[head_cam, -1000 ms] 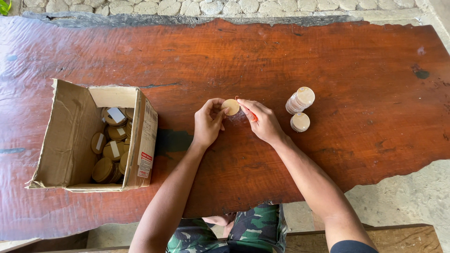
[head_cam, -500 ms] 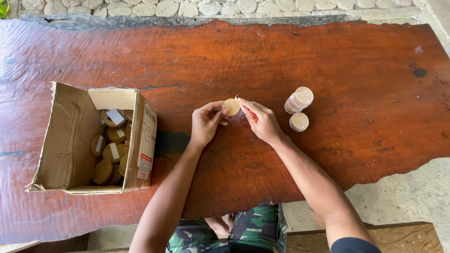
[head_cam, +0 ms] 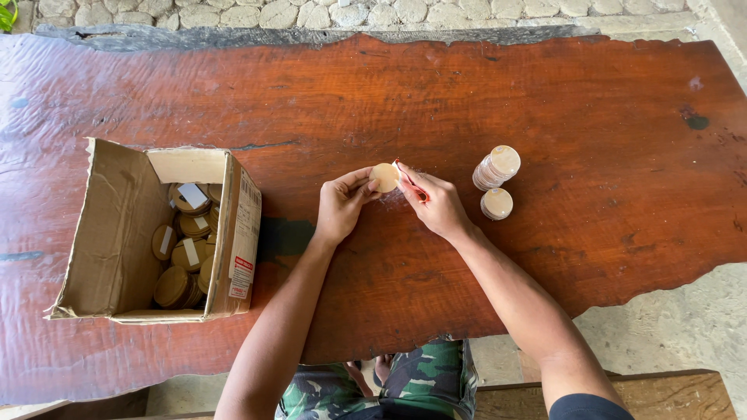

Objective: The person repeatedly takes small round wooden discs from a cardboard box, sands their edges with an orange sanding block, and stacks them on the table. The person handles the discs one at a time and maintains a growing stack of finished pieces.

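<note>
Camouflage cloth shows at the bottom edge, over the person's knees, and from there both bare forearms reach up over the table (head_cam: 545, 101) — a thick slab of reddish-brown wood, glossy, with an uneven natural edge. The left hand (head_cam: 340, 206) pinches a small round tan disc (head_cam: 384, 177) at its left rim, thumb and fingertips curled around the edge. The right hand (head_cam: 436, 204) is closed at the disc's right rim, its fingertips gripping something thin with a red streak, perhaps a strip of clear wrap; what it is exactly is too small to tell. The disc sits just above the tabletop, between the two hands, near the middle of the slab.

It looks light and stiff, flat-faced and smooth, so the rim seems the surest place to hold it — a pinch on the faces could slip.

Just right of the right hand, a short leaning stack of discs (head_cam: 495, 167) rests beside a lower stack (head_cam: 496, 204), both apparently wrapped in clear film. Well to the left stands an open cardboard box (head_cam: 117, 225), worn and soft-cornered, holding many more round tan discs with pale labels. Beyond the far edge runs a cobbled stone floor (head_cam: 311, 12).
</note>
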